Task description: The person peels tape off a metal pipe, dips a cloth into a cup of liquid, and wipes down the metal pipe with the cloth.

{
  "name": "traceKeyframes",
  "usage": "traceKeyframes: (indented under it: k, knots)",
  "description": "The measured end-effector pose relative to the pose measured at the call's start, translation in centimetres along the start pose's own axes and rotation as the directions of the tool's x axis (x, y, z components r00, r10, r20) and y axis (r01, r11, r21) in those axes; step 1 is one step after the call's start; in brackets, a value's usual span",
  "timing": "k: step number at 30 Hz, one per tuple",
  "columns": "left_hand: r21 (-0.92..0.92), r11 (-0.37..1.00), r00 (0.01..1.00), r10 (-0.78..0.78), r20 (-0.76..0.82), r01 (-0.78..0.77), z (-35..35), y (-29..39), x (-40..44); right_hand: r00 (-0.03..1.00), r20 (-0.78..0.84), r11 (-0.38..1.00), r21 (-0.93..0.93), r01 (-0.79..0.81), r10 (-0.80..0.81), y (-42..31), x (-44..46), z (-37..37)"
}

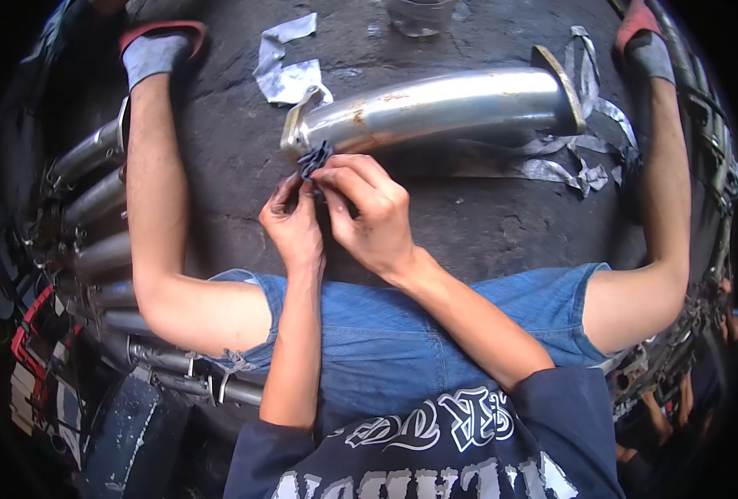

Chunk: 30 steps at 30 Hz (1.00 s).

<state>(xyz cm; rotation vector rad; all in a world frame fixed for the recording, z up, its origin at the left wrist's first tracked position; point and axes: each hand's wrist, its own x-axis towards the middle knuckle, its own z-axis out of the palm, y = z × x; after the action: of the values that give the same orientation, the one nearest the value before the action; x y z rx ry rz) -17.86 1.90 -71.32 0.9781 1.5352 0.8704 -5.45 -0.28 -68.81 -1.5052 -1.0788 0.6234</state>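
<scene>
Metal pipe (435, 104), curved and silvery with some brownish stains, lying on its side on the dark, rough floor (219, 158) between a seated person's spread legs. It has a flat flange at each end: the left flange (294, 125) sits just beyond the hands, and the right flange (564, 91) is wider, with a rusty-looking rim. At the lower edge of the left flange is a dark, crumpled scrap (313, 158); whether it touches the metal is hard to tell. The left hand (291, 223) and the right hand (373, 208), both bare, meet at this scrap, their fingers closed and pinching it from below and from the right. The left fingertips look smudged with dark grime.

Beyond the left flange lies a bent silvery strip (290, 81). More thin, crumpled strips (552, 172) lie around the pipe's right end. At the top edge is part of a grey container (419, 17). The person wears blue denim shorts (377, 333), a dark shirt with white lettering (294, 461) and red footwear (187, 37). More metal pipes (103, 208) lie side by side outside the left leg. At the lower right, parts of other people (685, 399) show dimly.
</scene>
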Motion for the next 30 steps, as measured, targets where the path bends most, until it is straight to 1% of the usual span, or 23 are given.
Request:
traceKeyframes:
  k: [1,2,3,4,5,6,7,9,10,11,13,15,17,18,21,22,23,25,26,27,29,30]
  knots:
    - [-0.033,0.999,1.000,-0.005,0.011,0.005,-0.1,0.0,0.0,0.996,-0.024,0.996,-0.009,0.088,-0.088,0.1,0.3,0.2]
    - [0.006,0.997,0.997,-0.073,0.016,0.073,-0.4,0.1,-0.1,0.986,-0.060,0.988,-0.003,0.153,-0.153,0.0,0.6,0.7]
    - [0.005,0.997,0.997,-0.072,0.003,0.072,-0.5,0.4,-0.1,0.972,-0.096,0.977,0.001,0.214,-0.213,-0.7,1.2,1.1]
    - [-0.139,0.979,0.989,-0.147,0.030,0.150,-0.5,0.7,-0.2,0.974,-0.086,0.977,0.011,0.213,-0.212,-0.8,1.8,1.4]
    - [-0.276,0.933,0.973,-0.220,0.069,0.231,-0.7,0.9,-0.5,0.971,-0.001,0.969,-0.068,0.239,-0.240,-0.6,2.2,1.7]
    - [-0.365,0.893,0.964,-0.233,0.130,0.265,-1.0,1.4,-0.7,0.961,0.086,0.951,-0.149,0.272,-0.262,-0.5,2.3,1.8]
    - [-0.370,0.889,0.963,-0.239,0.128,0.269,-1.0,1.9,-0.8,0.961,0.094,0.951,-0.150,0.272,-0.260,-0.4,1.9,1.6]
    - [-0.507,0.807,0.952,-0.273,0.134,0.303,-0.7,3.0,-0.8,0.945,0.196,0.940,-0.169,0.296,-0.262,0.6,0.7,1.0]
    - [-0.486,0.832,0.964,-0.236,0.126,0.267,-0.7,2.6,-0.7,0.937,0.211,0.930,-0.188,0.317,-0.277,1.3,-0.4,0.8]
    - [-0.501,0.824,0.964,-0.235,0.121,0.264,-0.6,2.4,-0.5,0.932,0.226,0.925,-0.189,0.329,-0.285,2.4,-1.5,0.6]
    - [-0.434,0.856,0.958,-0.275,0.081,0.283,-0.7,1.9,-0.6,0.939,0.301,0.933,-0.264,0.246,-0.163,3.4,-2.8,0.1]
    - [-0.434,0.864,0.964,-0.260,0.049,0.255,-1.0,1.4,-0.6,0.926,0.319,0.928,-0.239,0.284,-0.202,3.7,-2.5,0.0]
    - [-0.402,0.892,0.974,-0.228,0.000,0.209,-1.4,1.0,-0.8,0.909,0.210,0.906,-0.155,0.394,-0.360,2.2,-0.5,0.0]
    - [-0.410,0.884,0.969,-0.248,-0.004,0.225,-1.8,1.1,-0.8,0.910,0.168,0.893,-0.189,0.408,-0.380,1.3,0.4,0.3]
    - [-0.448,0.861,0.959,-0.283,-0.028,0.241,-2.2,1.1,-0.5,0.931,0.150,0.885,-0.289,0.364,-0.334,-0.1,2.9,1.5]
    - [-0.471,0.849,0.957,-0.288,-0.037,0.238,-2.1,1.2,-0.4,0.922,0.145,0.888,-0.252,0.386,-0.359,0.6,2.6,1.7]
    - [-0.479,0.844,0.956,-0.292,-0.030,0.243,-2.0,1.3,-0.4,0.921,0.151,0.884,-0.261,0.388,-0.360,1.0,2.2,1.2]
    - [-0.447,0.870,0.969,-0.245,-0.027,0.207,-1.9,1.6,-0.3,0.872,0.261,0.851,-0.229,0.473,-0.414,1.8,1.3,0.1]
    - [-0.478,0.855,0.971,-0.239,-0.021,0.200,-1.9,1.2,-0.2,0.864,0.260,0.848,-0.210,0.486,-0.431,2.5,0.4,-0.1]
    - [-0.487,0.850,0.972,-0.235,-0.010,0.200,-1.6,1.3,0.0,0.873,0.288,0.865,-0.207,0.458,-0.394,3.0,-0.6,-0.6]
    - [-0.456,0.863,0.966,-0.256,-0.025,0.217,-1.3,1.5,-0.2,0.909,0.375,0.890,-0.330,0.314,-0.181,4.6,-3.1,-1.9]
    - [-0.456,0.859,0.962,-0.271,-0.018,0.233,-1.3,1.7,-0.3,0.925,0.362,0.906,-0.342,0.249,-0.117,4.6,-3.5,-2.7]
